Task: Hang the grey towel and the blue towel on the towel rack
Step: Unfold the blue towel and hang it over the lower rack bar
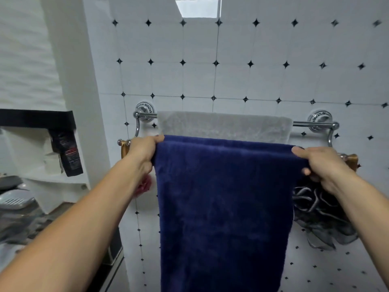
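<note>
A chrome towel rack with two bars is fixed to the tiled wall. The grey towel hangs over its rear, upper bar. In front of it the blue towel drapes down over the front, lower bar, which it hides. My left hand pinches the blue towel's top left corner. My right hand grips its top right corner. Both hands sit at the level of the front bar.
A grey-and-black bath sponge hangs under the rack's right end, and a pink one shows behind my left wrist. A white pillar stands to the left, with a black tube and shelves beyond it.
</note>
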The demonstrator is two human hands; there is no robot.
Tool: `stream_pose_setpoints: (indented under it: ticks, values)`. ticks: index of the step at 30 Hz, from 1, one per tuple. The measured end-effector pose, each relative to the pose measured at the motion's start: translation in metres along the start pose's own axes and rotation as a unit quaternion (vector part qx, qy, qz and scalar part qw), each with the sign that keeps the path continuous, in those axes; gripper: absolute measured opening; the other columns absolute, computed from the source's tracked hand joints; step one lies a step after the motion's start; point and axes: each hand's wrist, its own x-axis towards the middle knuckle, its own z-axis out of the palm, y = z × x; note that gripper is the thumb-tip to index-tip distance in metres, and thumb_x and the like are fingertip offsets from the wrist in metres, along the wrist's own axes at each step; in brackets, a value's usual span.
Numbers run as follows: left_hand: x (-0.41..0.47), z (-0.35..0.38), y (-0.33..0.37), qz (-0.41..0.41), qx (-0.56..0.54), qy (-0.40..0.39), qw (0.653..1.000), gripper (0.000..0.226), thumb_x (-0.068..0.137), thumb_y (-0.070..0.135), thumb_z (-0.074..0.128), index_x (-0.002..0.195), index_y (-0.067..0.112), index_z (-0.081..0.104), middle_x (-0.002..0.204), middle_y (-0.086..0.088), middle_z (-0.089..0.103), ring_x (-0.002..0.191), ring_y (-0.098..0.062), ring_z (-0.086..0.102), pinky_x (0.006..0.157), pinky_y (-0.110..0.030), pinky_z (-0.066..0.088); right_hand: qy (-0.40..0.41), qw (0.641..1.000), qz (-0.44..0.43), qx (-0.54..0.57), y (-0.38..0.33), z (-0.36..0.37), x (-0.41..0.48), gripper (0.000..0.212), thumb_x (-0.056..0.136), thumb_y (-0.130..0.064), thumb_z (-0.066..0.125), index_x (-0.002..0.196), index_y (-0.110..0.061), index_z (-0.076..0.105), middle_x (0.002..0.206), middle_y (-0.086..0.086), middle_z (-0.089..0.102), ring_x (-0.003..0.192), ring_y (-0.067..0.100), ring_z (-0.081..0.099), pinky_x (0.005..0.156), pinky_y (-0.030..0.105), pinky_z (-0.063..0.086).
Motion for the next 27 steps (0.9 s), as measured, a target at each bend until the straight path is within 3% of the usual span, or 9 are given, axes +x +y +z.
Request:
stream_pose_setpoints:
  ticks: [4,7,10,13,15,18,20,24,27]
  values:
    - [0.001,-0.015,-0.023,0.047,0.128,0.022,0.99,0.029,0.072,0.03,0.081,0.077,0.006,0.066,0.08,-0.009,0.065,0.073,-0.022,0.059,0.069,-0.036,0.049,-0.035,0.997,0.037,-0.062,0.008,-0.003,-0.008,0.031,0.086,-0.045,0.064,0.075,-0.016,0.06,0.051,0.007,0.053,0.032,0.016,0.043,0.036,0.019,0.021]
    - [0.001,-0.02,-0.019,0.079,0.133,-0.008,0.988,0.023,0.074,0.028,0.077,0.083,0.011,0.065,0.08,-0.009,0.063,0.072,-0.022,0.057,0.067,-0.034,0.05,-0.067,0.994,0.085,0.015,0.001,-0.004,-0.006,0.034,0.087,-0.051,0.059,0.082,-0.018,0.065,0.063,0.004,0.065,0.031,0.011,0.052,0.029,0.012,0.019]
    - [-0.003,-0.012,-0.017,0.062,0.092,-0.035,0.993,0.007,0.079,0.004,0.074,0.083,0.005,0.068,0.083,-0.008,0.073,0.073,-0.021,0.07,0.06,-0.029,0.058,-0.094,0.979,0.14,0.112,0.0,0.002,-0.006,0.015,0.093,-0.027,0.061,0.081,-0.017,0.061,0.055,-0.002,0.066,0.032,0.006,0.055,0.025,0.01,0.028]
    - [-0.007,-0.011,-0.018,0.065,0.075,-0.007,0.995,0.023,0.077,-0.006,0.073,0.094,0.005,0.064,0.091,-0.011,0.07,0.081,-0.025,0.069,0.069,-0.034,0.058,-0.094,0.973,0.14,0.155,0.003,0.0,-0.006,0.012,0.093,-0.008,0.059,0.081,-0.011,0.059,0.054,-0.001,0.067,0.041,0.005,0.063,0.033,0.013,0.045]
    - [-0.006,-0.014,-0.015,0.088,0.084,0.009,0.993,0.03,0.076,-0.006,0.074,0.097,0.01,0.06,0.097,-0.01,0.066,0.085,-0.026,0.067,0.075,-0.034,0.057,-0.088,0.975,0.123,0.162,0.001,-0.009,-0.006,0.008,0.092,-0.004,0.058,0.084,-0.007,0.059,0.052,-0.001,0.068,0.045,0.008,0.067,0.039,0.015,0.05]
    - [-0.006,-0.014,-0.013,0.127,0.113,-0.027,0.985,0.031,0.078,-0.008,0.071,0.091,0.018,0.061,0.092,-0.007,0.064,0.076,-0.02,0.065,0.055,-0.021,0.055,-0.072,0.979,0.103,0.158,-0.002,-0.02,-0.007,0.003,0.09,-0.005,0.061,0.088,-0.006,0.059,0.07,0.007,0.068,0.047,0.012,0.068,0.041,0.018,0.052]
    - [-0.007,-0.012,-0.016,0.133,0.12,-0.063,0.982,0.033,0.08,-0.01,0.068,0.102,0.014,0.066,0.099,-0.011,0.066,0.077,-0.019,0.065,0.051,-0.016,0.054,-0.078,0.983,0.1,0.134,-0.001,-0.024,-0.008,0.004,0.089,-0.012,0.062,0.09,-0.009,0.061,0.076,0.006,0.064,0.046,0.015,0.068,0.04,0.019,0.052]
    - [-0.002,-0.01,-0.018,0.144,0.172,-0.059,0.973,0.047,0.08,-0.008,0.07,0.121,0.012,0.064,0.111,-0.012,0.066,0.089,-0.022,0.066,0.069,-0.027,0.059,-0.112,0.986,0.114,0.053,-0.003,-0.017,-0.011,0.027,0.089,-0.045,0.06,0.093,-0.019,0.064,0.068,0.003,0.066,0.039,0.012,0.062,0.033,0.015,0.043]
    - [0.0,-0.009,-0.016,0.159,0.226,-0.059,0.959,0.05,0.081,-0.002,0.071,0.128,0.011,0.061,0.112,-0.01,0.067,0.096,-0.024,0.067,0.091,-0.037,0.054,-0.064,0.993,0.096,0.01,-0.003,-0.007,-0.008,0.015,0.088,-0.028,0.066,0.086,-0.015,0.061,0.075,0.0,0.057,0.034,0.005,0.056,0.031,0.013,0.037]
